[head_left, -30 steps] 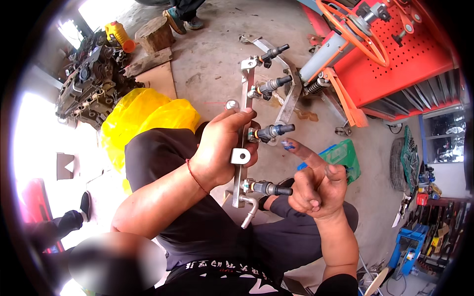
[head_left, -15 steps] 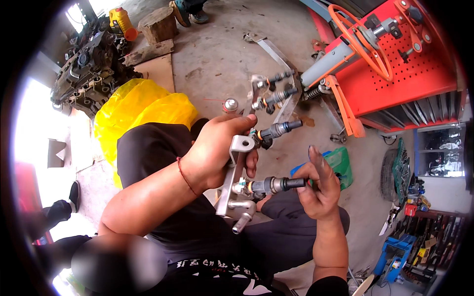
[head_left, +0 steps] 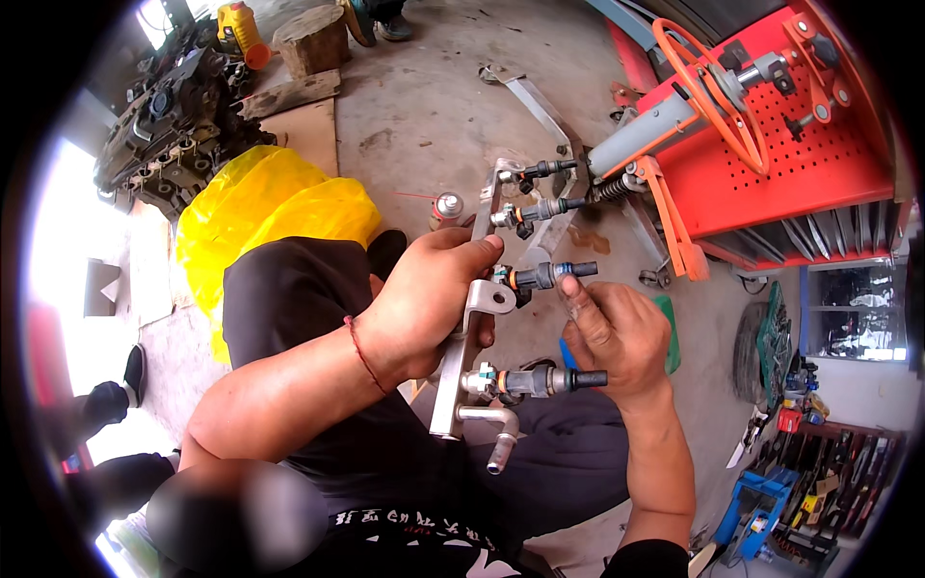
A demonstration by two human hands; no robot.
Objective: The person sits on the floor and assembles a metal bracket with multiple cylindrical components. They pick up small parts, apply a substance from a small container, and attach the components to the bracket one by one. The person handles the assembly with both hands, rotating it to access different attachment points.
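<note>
My left hand (head_left: pixel 424 303) is wrapped round a silver metal fuel rail (head_left: pixel 449 390), its thumb lying along the upper part. Several dark fuel injectors stick out of the rail to the right. My right hand (head_left: pixel 621 332) is beside them, partly curled with its fingers apart. One of its fingertips touches or nearly touches the tip end of a middle injector (head_left: pixel 540 276). Just below that hand is the tip of the lowest injector (head_left: pixel 540 382). A bent pipe stub (head_left: pixel 501 443) comes off the rail's near end, and a bracket with a hole (head_left: pixel 494 297) stands at its middle.
A yellow plastic sheet (head_left: pixel 279 197) and an engine (head_left: pixel 169 125) lie at the left. A spray can (head_left: pixel 447 207) stands on the floor beyond my hands. To the right are a red perforated machine (head_left: pixel 780 144) and a green container (head_left: pixel 669 332). Another person's feet (head_left: pixel 390 27) show at the top.
My right hand has moved from the lowest injector's tip up to a middle injector, its raised fingers now lowered and more curled. The rail has turned slightly and shifted a little right.
</note>
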